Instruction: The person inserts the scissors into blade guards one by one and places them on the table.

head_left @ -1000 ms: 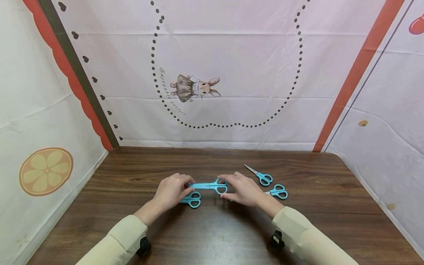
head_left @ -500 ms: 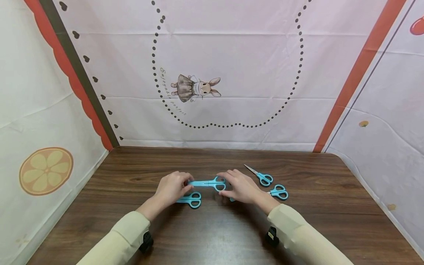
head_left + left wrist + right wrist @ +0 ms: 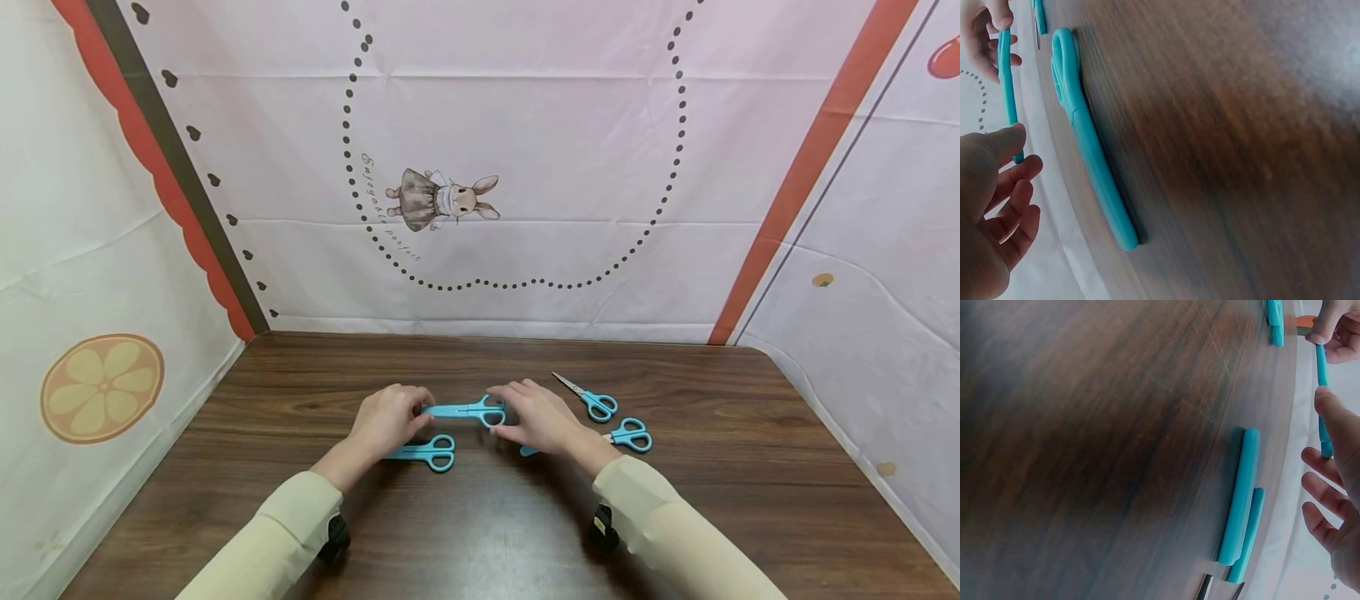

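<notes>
A pair of scissors (image 3: 457,411) with light-blue handles and a matching blade cover is held level above the table between both hands. My left hand (image 3: 388,418) pinches the covered tip between thumb and fingertips. My right hand (image 3: 542,415) has its thumb and fingers at the two handle loops. In the right wrist view, the right thumb (image 3: 1329,403) lies against the handle. A second covered pair of scissors (image 3: 1094,150) lies on the table just below the left hand, loops pointing right.
Right of the right hand lie uncovered scissors (image 3: 596,404) and another pair (image 3: 632,435) whose blades are partly hidden. Two light-blue blade covers (image 3: 1241,494) lie beneath the right hand. A printed cloth (image 3: 525,150) hangs behind the wooden table (image 3: 465,533).
Both hands have moved slightly away from the body and to the left with the held scissors. More of the covered scissors on the table and of a loose blade cover now shows.
</notes>
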Demonstrator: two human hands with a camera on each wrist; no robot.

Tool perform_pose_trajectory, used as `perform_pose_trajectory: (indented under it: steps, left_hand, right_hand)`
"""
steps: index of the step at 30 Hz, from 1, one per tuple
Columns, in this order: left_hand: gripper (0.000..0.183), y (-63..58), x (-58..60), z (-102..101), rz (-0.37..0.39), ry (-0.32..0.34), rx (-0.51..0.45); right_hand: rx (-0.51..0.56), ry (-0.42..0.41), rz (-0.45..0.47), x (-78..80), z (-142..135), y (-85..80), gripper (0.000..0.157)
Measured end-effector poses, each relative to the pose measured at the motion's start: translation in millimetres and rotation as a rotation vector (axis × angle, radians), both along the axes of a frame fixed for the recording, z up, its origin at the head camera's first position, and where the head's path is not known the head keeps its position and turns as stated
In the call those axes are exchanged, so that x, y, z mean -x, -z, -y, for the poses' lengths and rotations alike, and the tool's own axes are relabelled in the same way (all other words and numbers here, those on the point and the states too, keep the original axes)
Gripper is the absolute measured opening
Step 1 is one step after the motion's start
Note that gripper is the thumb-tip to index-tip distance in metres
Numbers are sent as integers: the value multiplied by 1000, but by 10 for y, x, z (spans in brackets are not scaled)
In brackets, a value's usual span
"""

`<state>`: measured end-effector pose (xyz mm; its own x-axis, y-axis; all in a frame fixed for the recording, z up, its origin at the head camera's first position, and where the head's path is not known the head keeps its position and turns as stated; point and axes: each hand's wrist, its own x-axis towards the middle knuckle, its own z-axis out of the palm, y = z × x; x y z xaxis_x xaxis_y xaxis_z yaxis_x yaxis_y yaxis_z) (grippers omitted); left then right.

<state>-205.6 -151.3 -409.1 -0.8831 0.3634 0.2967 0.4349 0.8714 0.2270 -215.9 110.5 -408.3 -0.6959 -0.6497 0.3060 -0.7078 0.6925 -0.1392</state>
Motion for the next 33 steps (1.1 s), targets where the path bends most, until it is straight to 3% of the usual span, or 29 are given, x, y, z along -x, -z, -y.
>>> perform_pose_trajectory:
  steps: [10, 33]
  left_hand:
    - [10, -13, 78, 37, -6, -22, 46]
    - [14, 23, 159, 127, 91, -65, 76]
  right_hand:
    - [-24, 13, -4, 60, 76, -19, 55]
    - [-78, 48, 63, 162, 233, 32, 55]
